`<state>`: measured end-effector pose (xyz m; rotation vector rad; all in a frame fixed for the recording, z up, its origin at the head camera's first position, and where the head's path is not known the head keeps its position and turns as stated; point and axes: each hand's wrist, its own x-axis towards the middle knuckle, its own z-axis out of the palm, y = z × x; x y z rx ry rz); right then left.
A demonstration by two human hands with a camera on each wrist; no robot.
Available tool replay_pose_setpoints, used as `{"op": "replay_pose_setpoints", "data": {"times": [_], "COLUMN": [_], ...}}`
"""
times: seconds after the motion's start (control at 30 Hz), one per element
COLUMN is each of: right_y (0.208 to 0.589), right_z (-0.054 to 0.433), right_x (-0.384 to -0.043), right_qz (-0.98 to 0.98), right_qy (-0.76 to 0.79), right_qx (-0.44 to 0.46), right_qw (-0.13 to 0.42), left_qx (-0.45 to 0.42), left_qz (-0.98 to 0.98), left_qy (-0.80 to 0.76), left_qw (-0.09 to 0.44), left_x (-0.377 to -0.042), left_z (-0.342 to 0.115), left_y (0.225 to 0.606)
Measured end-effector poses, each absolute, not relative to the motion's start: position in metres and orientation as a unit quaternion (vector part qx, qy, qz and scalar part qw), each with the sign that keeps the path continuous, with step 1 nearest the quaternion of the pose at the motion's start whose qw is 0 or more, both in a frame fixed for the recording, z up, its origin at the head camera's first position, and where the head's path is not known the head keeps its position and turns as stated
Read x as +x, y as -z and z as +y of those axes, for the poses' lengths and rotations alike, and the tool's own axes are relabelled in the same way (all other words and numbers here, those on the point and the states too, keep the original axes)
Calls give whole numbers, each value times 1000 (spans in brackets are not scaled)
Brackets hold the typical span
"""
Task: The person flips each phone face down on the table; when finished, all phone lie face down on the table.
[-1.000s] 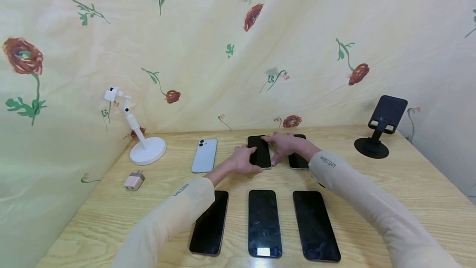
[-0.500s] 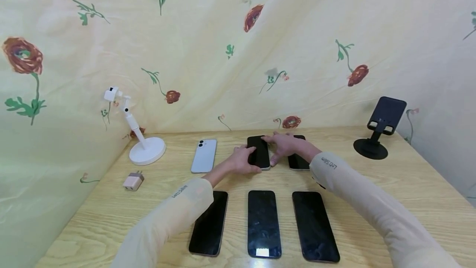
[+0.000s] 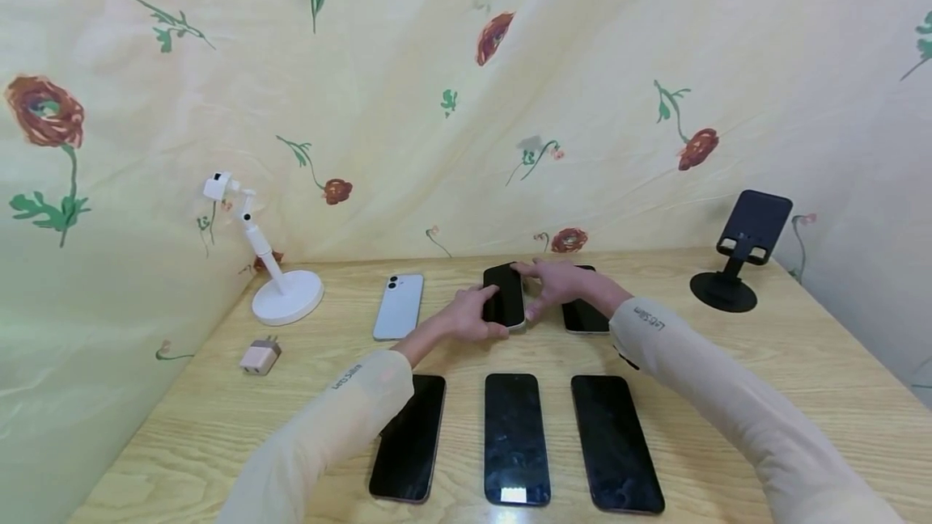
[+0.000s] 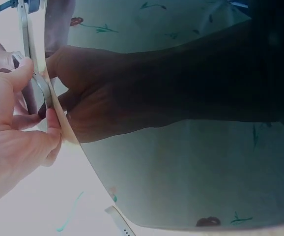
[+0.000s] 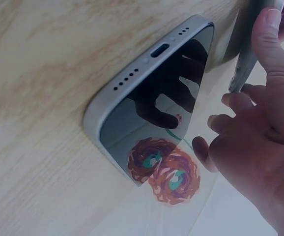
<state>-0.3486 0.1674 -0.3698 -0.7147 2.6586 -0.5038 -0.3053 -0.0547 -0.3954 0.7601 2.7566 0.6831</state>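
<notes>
Both hands hold a black-screened smartphone between them in the middle of the back row. My left hand grips its left side and lower corner. On its right side is my right hand, fingers at the top edge and thumb lower down. The phone tilts, its screen facing up, and appears slightly raised off the table. In the left wrist view, the fingers of the left hand pinch the phone's edge. The right wrist view has the right hand on the phone's grey side; its far fingertips are partly hidden.
A light blue phone lies face down to the left, and another phone lies beneath the right wrist. Three phones, one of them a central phone, form the front row. A white stand, charger and black stand are farther out.
The held phone has tilted and shifted slightly left, its lower end coming up a little. Both hands stay on it and move with it. The other phones keep their places.
</notes>
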Motion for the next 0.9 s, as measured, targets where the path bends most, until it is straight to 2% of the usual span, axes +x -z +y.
{"op": "replay_pose_setpoints", "data": {"times": [0.57, 0.9], "right_y": [367, 369], "right_z": [170, 170], "right_x": [-353, -350], "right_qz": [916, 903], "right_qy": [224, 276], "right_qx": [-300, -298], "right_qw": [143, 140], "left_qx": [286, 304], "left_qz": [906, 879], "left_qy": [-291, -344], "left_qw": [110, 127], "left_x": [-312, -312], "left_z": [-61, -65], "left_y": [395, 392]}}
